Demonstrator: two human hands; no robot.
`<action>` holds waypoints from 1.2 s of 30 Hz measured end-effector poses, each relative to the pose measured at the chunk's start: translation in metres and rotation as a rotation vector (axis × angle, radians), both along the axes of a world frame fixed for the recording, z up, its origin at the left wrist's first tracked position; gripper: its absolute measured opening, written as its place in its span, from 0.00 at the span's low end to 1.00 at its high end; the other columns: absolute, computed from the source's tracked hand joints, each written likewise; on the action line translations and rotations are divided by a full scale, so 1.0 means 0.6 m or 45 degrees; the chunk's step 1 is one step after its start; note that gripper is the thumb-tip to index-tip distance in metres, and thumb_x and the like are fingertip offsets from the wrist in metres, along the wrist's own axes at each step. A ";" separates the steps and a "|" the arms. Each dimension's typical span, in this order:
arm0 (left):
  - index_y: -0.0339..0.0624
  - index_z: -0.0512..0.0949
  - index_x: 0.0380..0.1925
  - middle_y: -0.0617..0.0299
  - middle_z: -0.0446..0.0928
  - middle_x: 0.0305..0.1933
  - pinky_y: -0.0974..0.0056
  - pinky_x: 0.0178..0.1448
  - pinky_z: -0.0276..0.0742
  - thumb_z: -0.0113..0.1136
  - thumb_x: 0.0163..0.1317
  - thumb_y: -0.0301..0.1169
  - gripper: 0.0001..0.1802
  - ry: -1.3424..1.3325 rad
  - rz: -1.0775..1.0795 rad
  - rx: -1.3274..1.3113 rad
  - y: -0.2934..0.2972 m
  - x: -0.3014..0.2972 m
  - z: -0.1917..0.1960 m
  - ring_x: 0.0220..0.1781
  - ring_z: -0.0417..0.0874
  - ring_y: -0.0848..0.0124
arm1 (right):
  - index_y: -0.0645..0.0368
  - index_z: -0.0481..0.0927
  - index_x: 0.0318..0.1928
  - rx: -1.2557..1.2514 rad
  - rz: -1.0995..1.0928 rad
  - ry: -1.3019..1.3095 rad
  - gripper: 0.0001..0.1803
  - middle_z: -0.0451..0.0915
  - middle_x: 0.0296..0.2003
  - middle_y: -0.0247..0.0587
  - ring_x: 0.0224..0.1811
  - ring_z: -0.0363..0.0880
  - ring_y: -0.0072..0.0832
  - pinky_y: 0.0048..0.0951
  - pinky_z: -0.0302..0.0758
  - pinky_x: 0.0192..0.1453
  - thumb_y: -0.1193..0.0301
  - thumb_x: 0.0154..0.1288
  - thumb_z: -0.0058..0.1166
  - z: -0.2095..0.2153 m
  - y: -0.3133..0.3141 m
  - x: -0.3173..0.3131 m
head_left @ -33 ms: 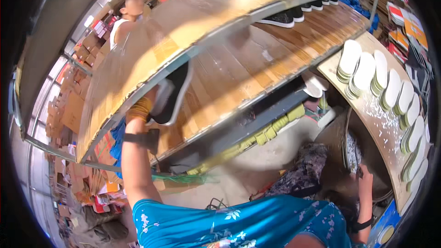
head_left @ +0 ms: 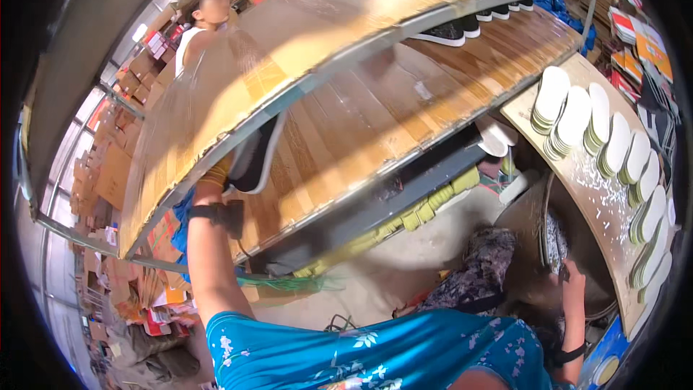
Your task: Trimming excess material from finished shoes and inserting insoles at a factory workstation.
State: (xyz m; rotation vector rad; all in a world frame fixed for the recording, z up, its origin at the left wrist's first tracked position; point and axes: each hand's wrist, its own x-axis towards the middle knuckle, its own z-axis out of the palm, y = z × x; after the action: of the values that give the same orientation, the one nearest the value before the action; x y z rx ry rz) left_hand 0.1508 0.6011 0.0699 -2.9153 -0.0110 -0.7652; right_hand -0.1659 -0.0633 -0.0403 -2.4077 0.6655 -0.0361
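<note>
Cardboard, taped and glossy with clear wrap, covers the biggest thing before me: an upper shelf on a metal frame, slanting across my view. Beneath it, a lower shelf, same surface, catching the light. To my right, a board lined with stacks of white insoles. Beside the board, a dark round tub with pale scraps in it. Farther along the lower shelf, a row of black shoes with white soles.

Next to my left hand: one black shoe, white edge showing along its sole. Position: near left part of the lower shelf, tilted, one end up beneath the upper shelf's edge, other end low. I judge it light, upper soft and apt to dent under a squeeze, sole bendy but firmer, nothing fragile. Best hold, I think: around the heel, thumb one side, fingers the other, where it should be stiffest; on slick tape it would likely slide if only nudged. My left fingers are out of sight; cannot tell whether they grip it.

My right hand: near the tub, fingers partly bent; cannot tell if anything sits between them.

Smallest: white bits scattered over the board.
</note>
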 end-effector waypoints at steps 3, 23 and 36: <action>0.43 0.74 0.45 0.49 0.74 0.48 0.54 0.55 0.68 0.46 0.58 0.43 0.21 -0.209 0.179 0.229 0.396 -0.014 -0.076 0.51 0.73 0.52 | 0.67 0.73 0.45 0.007 0.122 0.005 0.27 0.75 0.25 0.57 0.29 0.76 0.42 0.33 0.70 0.38 0.69 0.42 0.63 0.010 0.038 0.051; 0.39 0.76 0.39 0.46 0.76 0.40 0.54 0.45 0.71 0.52 0.54 0.36 0.16 1.816 -2.350 1.012 -0.933 -0.387 -0.342 0.44 0.76 0.53 | 0.55 0.74 0.47 -0.093 -0.847 0.187 0.30 0.78 0.29 0.54 0.35 0.77 0.49 0.43 0.73 0.42 0.51 0.45 0.60 0.018 -0.022 -0.290; 0.43 0.76 0.44 0.44 0.72 0.49 0.54 0.54 0.67 0.50 0.55 0.48 0.24 2.297 -1.872 1.314 -1.258 -0.381 -0.616 0.51 0.73 0.51 | 0.60 0.73 0.46 -0.312 -0.965 -0.265 0.35 0.76 0.23 0.39 0.22 0.77 0.31 0.26 0.73 0.29 0.56 0.37 0.69 -0.033 -0.220 -0.393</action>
State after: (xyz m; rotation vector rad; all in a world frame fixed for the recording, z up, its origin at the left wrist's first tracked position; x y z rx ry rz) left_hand -0.0779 -0.1537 -0.3000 -1.1733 1.8281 1.4744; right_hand -0.4016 -0.1950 -0.0600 -2.1818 1.4938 -0.7023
